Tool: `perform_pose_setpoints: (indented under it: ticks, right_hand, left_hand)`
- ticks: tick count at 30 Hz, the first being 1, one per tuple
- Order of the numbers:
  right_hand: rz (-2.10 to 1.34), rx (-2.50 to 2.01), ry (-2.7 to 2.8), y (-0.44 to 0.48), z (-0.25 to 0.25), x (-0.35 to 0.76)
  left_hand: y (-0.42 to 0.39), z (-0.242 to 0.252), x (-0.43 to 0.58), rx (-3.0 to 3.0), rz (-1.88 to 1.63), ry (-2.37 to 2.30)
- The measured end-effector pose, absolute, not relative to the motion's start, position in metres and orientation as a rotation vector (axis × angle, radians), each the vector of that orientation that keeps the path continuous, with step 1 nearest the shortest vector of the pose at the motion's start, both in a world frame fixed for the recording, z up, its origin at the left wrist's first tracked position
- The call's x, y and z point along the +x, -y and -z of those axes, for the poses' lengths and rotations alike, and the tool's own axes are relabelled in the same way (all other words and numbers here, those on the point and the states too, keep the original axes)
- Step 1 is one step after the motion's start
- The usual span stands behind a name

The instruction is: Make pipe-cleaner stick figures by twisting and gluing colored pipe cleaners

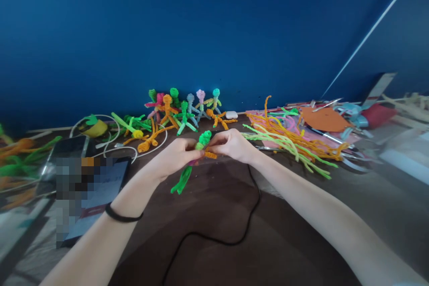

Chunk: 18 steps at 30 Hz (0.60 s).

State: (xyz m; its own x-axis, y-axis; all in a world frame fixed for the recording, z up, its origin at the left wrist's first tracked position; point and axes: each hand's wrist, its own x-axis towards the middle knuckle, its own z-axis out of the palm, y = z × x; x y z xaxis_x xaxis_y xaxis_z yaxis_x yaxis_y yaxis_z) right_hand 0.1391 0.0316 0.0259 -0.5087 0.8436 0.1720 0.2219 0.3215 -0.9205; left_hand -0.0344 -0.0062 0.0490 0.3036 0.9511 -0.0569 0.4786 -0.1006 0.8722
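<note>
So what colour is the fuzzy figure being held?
The figure is green, with an orange bit; head view.

The fingers of the left hand [174, 156] hid the middle of the green pipe-cleaner figure [204, 137], and the right hand [231, 145] covered one end of its orange coil [211, 155]. Part of the tablet [107, 183] was pixelated and unreadable. Both forearms and the black cable [214, 239] ran off the bottom edge. The pipe cleaners [16, 156] at the left edge were blurred and cut off. The pale things [409, 103] far right were too blurred to tell.
</note>
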Motion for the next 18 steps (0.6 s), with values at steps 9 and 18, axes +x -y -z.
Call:
perform_pose_setpoints:
  ticks: [9,18]
  right_hand:
    - [-0.866,-1.023,2.062,-0.023,-0.031,0.136]
    - [-1.081,-1.075,1.955,-0.012,-0.039,0.129]
  left_hand:
    - [0.006,-0.049,-0.032,2.032,-0.66,-1.651]
    - [0.006,-0.042,-0.029,2.015,-0.844,-1.799]
